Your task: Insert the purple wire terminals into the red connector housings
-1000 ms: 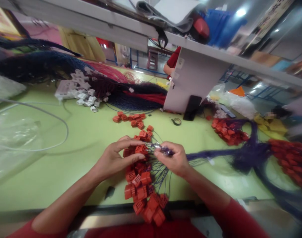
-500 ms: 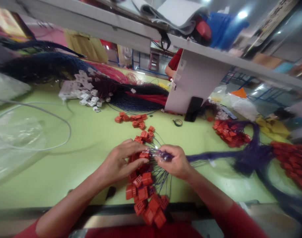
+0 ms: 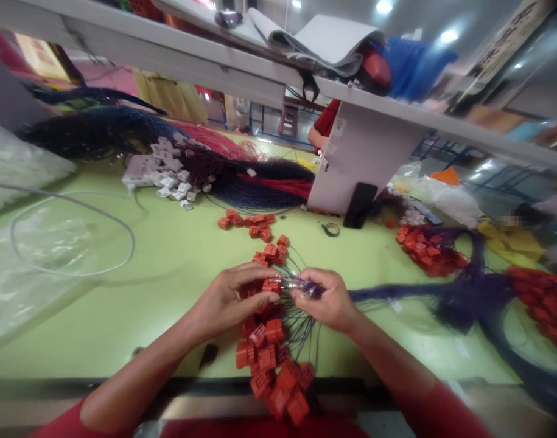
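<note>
1. Left hand (image 3: 220,302) and red plug (image 3: 272,286) are sitting slightly nearer the right hand (image 3: 329,302) than in the earliest frame; the whole view is also shifting a little.

2. Red plug: lying above the green tabletop (image 3: 168,243), between the two hands, its right-hand face turning toward the wire ends. Left thumb and fingers are pinching it from opposite sides.

3. Purple wires (image 3: 311,289): the right hand is closing around this bunch, with the shiny ends pointing toward the plug. Whether any end is entering the plug is too blurred to tell.

4. Handling (judged): the plug is probably behaving as a light, stiff, smooth block, perhaps slipping under a loose pinch; its two opposite sides are offering the best hold, leaving the wire face free. The wires are likely bending softly, with fine ends that could kink; a grip just behind those ends is steadying them.

5. Row of red plugs (image 3: 261,356): running under and below the left hand toward the near table edge, with thin dark wires fanning out on its right.

6. Farther out, a tape roll (image 3: 330,229) is lying near a dark phone (image 3: 360,205); white plugs (image 3: 171,176) are heaping at the left, and another red pile (image 3: 427,248) at the right.
</note>
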`<state>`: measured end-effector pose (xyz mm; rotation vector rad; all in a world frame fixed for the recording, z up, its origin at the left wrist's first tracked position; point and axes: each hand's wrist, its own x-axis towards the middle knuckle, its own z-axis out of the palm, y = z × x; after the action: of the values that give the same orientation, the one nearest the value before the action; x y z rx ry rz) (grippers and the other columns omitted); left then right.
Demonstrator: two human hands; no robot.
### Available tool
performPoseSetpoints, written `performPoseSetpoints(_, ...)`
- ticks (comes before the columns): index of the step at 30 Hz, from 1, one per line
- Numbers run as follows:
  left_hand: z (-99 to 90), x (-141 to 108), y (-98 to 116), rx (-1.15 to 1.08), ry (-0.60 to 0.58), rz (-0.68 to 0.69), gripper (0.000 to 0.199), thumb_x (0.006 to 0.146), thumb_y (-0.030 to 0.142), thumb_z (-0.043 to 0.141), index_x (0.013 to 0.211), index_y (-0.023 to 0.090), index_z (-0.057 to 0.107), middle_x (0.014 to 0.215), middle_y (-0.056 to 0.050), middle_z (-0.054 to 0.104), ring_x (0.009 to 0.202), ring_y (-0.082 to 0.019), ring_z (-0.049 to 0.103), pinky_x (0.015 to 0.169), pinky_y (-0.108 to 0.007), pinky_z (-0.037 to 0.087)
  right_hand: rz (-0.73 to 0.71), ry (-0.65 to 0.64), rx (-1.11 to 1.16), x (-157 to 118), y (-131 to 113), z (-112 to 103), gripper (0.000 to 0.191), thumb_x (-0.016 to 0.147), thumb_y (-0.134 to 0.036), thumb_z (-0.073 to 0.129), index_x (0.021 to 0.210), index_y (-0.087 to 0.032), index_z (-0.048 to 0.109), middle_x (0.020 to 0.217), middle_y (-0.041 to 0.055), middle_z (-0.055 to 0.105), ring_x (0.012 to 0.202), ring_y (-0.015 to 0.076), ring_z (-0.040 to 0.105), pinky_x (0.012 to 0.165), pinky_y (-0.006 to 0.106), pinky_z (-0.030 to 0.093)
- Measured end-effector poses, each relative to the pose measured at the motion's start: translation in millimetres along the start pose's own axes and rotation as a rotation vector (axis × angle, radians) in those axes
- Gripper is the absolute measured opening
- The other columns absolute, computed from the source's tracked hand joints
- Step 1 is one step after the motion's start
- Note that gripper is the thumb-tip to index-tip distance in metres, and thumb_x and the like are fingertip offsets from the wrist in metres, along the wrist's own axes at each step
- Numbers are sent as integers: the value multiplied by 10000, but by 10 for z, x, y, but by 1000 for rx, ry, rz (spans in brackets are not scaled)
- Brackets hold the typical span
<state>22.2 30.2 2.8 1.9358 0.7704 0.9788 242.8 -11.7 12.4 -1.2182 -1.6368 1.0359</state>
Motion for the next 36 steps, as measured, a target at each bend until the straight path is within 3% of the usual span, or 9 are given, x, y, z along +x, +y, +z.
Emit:
performPoseSetpoints(2, 6, 6, -2, -9, -10, -5, 243, 862, 277, 748, 1089, 196, 779, 1031, -79, 769, 876, -185, 703, 760, -276, 555, -11, -12, -9, -3, 18, 5, 30, 690, -131, 622, 691, -159, 614, 618, -42, 503, 549, 76, 392, 503, 187, 317)
performPoseSetpoints(6, 9, 7, 0, -28, -73, -89, 256, 865, 328, 735, 1066, 178, 784, 981, -81, 758, 737, -153, 661, 582, -224, 499, 2, -15, 4, -3, 48, 12, 27, 694, -135, 621, 694, -159, 609, 620, -40, 502, 558, 79, 399, 510, 189, 319)
performPoseSetpoints(10, 13, -18, -15, -193, -175, -288, 287, 848, 384, 738, 1016, 153, 773, 834, -51, 732, 606, -121, 599, 526, -218, 477, -8, -18, 3, 10, 59, -9, 11, 709, -144, 624, 705, -154, 623, 624, -36, 507, 558, 79, 402, 511, 191, 321)
performPoseSetpoints(14, 36, -40, -34, -457, -151, -489, 389, 774, 390, 801, 1072, 148, 737, 713, -12, 721, 581, -122, 624, 565, -233, 529, -93, -52, -27, 19, 70, -29, 35, 694, -133, 650, 725, -148, 653, 642, -28, 537, 577, 84, 424, 538, 194, 346)
performPoseSetpoints(22, 32, -27, -66, -544, -102, -527, 380, 718, 370, 856, 1022, 162, 762, 701, -10, 742, 592, -126, 648, 619, -270, 583, -7, 8, 16, 17, -11, -33, 36, 710, -181, 650, 692, -155, 634, 606, -31, 513, 538, 81, 399, 490, 196, 321)
performPoseSetpoints(27, 30, -53, -108, -516, -80, -468, 372, 752, 373, 835, 1059, 176, 757, 755, -25, 749, 629, -135, 661, 630, -284, 592, 13, 14, 35, 20, -67, -45, 58, 707, -190, 654, 669, -164, 619, 595, -32, 506, 534, 82, 390, 498, 206, 320)
performPoseSetpoints(31, 72, -64, -87, -277, 20, -284, 325, 793, 348, 802, 1058, 165, 761, 963, -81, 754, 753, -162, 693, 674, -287, 594, 124, 21, 62, 18, -57, 0, 70, 722, -216, 657, 704, -167, 610, 587, -44, 481, 532, 81, 369, 486, 202, 294)
performPoseSetpoints(36, 153, -71, -112, -2, 75, -22, 239, 833, 289, 782, 1032, 159, 763, 1012, -97, 745, 827, -181, 707, 686, -268, 584, 159, 24, 107, -1, 5, 79, 91, 736, -227, 658, 711, -165, 596, 604, -47, 482, 553, 84, 372, 510, 205, 306)
